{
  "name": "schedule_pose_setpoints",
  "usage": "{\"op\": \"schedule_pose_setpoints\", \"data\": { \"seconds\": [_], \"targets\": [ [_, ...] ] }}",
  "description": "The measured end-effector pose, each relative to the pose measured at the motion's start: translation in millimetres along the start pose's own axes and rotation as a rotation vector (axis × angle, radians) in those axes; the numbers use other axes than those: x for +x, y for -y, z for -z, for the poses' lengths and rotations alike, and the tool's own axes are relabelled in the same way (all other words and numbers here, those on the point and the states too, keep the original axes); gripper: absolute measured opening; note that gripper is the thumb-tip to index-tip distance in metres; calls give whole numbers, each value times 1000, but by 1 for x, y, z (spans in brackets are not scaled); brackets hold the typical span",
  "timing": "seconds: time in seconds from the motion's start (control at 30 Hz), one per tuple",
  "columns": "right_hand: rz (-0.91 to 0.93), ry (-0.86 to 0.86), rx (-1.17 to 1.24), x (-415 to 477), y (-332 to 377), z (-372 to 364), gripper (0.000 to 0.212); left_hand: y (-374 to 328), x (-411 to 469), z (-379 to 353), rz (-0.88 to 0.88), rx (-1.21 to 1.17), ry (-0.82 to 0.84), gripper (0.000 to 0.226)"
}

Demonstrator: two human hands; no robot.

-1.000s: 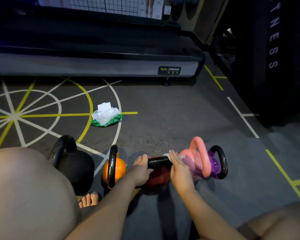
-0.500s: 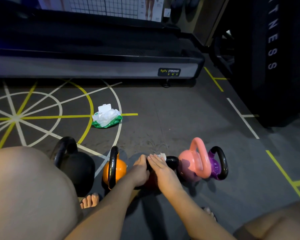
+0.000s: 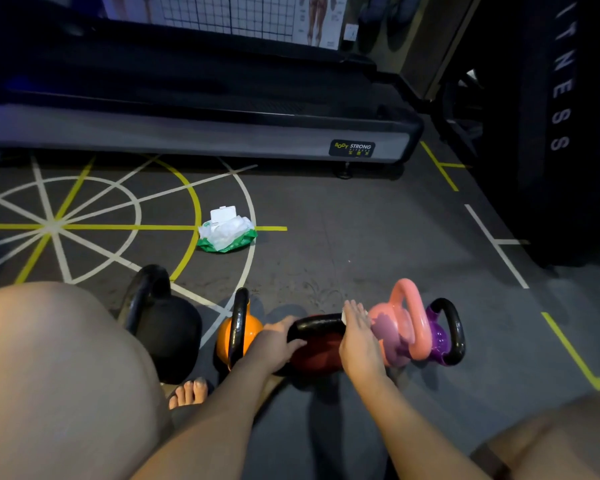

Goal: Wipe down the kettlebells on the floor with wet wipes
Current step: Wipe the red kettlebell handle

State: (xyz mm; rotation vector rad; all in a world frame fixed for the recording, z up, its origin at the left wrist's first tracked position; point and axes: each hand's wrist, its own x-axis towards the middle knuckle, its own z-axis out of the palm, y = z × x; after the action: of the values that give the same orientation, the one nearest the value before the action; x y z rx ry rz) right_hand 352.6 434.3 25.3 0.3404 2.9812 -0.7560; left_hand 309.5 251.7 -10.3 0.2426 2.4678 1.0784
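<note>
- Count: five kettlebells stand in a row on the floor (image 3: 361, 237). From left to right they are the black kettlebell (image 3: 168, 327), the orange kettlebell (image 3: 253, 329), the red kettlebell (image 3: 321, 351), the pink kettlebell (image 3: 400, 320) and the purple kettlebell (image 3: 439, 336).
- Count: one pack of wet wipes (image 3: 227, 232) lies on the floor with its lid open, well apart from the row, on the far side. One loose wipe (image 3: 344, 315) is in use. Two hands are in view.
- One treadmill (image 3: 187, 133) stands behind the pack.
- Left hand (image 3: 274, 341): the fingers curl round the left end of the red kettlebell's handle and grip it. This grip is the same as half a second ago.
- Right hand (image 3: 359, 336): the fingers lie straight and flat, pressing the wipe onto the right end of that handle. Only a white corner of the wipe shows at the fingertips.
- Change: half a second ago the right hand lay beside the left hand, at the left part of the handle. It now sits at the right end, just beside the pink kettlebell.
- Orientation: the red kettlebell sits between the orange and pink ones, handle uppermost. The long axis of the handle runs left to right across the view.
- The orange kettlebell's handle is seen edge-on and runs near to far.
</note>
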Motion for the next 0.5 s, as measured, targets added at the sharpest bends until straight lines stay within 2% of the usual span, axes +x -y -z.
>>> {"op": "schedule_pose_setpoints", "data": {
  "seconds": [0.07, 0.1, 0.3, 0.4, 0.5],
  "targets": [
    [5, -9, 2, 0, 8, -5, 65, -1, 0, -1, 7, 12, -3, 52],
    [72, 6, -7, -2, 11, -13, 66, -1, 1, -1, 15, 13, -1, 54],
    [386, 53, -59, 1, 15, -24, 50, 5, 0, -5, 72, -23, -17, 59],
    [362, 56, -114, 7, -10, -19, 55, 7, 1, -5, 46, -56, -26, 56],
    [184, 8, -90, 11, -36, -6, 63, 9, 4, -3, 43, -91, -10, 57]
  ]
}}
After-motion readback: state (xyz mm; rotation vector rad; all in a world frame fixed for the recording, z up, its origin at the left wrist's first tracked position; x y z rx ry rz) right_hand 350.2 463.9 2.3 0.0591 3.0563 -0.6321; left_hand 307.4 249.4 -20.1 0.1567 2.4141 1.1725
